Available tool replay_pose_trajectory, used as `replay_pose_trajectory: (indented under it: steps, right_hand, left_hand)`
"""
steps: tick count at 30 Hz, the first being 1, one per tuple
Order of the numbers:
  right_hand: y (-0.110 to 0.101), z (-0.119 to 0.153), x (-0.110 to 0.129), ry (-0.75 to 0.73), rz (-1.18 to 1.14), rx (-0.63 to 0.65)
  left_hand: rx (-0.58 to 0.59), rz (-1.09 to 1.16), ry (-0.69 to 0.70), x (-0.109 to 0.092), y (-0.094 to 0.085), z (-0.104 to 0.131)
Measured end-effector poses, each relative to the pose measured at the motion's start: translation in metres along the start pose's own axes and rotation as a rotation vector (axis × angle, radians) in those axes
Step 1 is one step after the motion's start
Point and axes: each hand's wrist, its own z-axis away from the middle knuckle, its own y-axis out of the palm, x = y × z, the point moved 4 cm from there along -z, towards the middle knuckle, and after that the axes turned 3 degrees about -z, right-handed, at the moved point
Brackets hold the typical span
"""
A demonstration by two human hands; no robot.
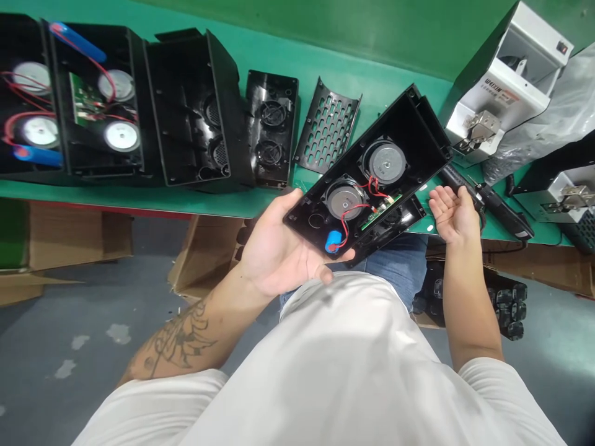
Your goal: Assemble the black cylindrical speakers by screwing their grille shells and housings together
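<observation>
Toward the right end of the green table, a white machine lettered WEIXIN is standing with a small switch showing near its top, and a crumpled translucent plastic bag is lying just beside it. A second machine is sitting near the table's edge. Below, an open cardboard box is standing over the grey floor, where pale patches are showing, and more cardboard is spreading leftward.

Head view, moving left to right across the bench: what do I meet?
Leftmost open casing, second open casing, third open casing, black panel with two round grilles, curved perforated cover, held speaker casing, white machine.
</observation>
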Motion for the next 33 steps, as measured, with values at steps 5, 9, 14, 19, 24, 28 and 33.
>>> replay_pose_trajectory:
  steps: [5, 9, 14, 19, 24, 28, 33]
  right_hand:
    - [-0.001, -0.005, -0.001, -0.042, -0.001, 0.009]
    - [-0.003, -0.008, -0.002, -0.067, 0.003, 0.018]
    - [-0.008, -0.017, -0.005, -0.107, -0.006, 0.078]
    - [-0.014, -0.029, -0.009, -0.132, 0.039, 0.142]
    - [-0.012, -0.025, -0.009, -0.129, 0.032, 0.124]
    - [-0.007, -0.015, -0.007, -0.113, 0.058, 0.11]
    - [-0.007, -0.013, -0.01, -0.156, 0.102, 0.148]
  left_hand:
    - [-0.065, 0.177, -0.099, 0.007, 0.008, 0.002]
    - [0.003, 0.466, -0.182, 0.011, 0.019, 0.004]
    - [0.069, 0.671, -0.238, 0.015, 0.028, 0.003]
    - [0.037, 0.696, -0.263, 0.017, 0.031, 0.001]
    - [0.003, 0.684, -0.281, 0.017, 0.031, 0.002]
    - [-0.021, 0.654, -0.29, 0.016, 0.032, 0.003]
    - [-0.017, 0.616, -0.279, 0.011, 0.03, 0.005]
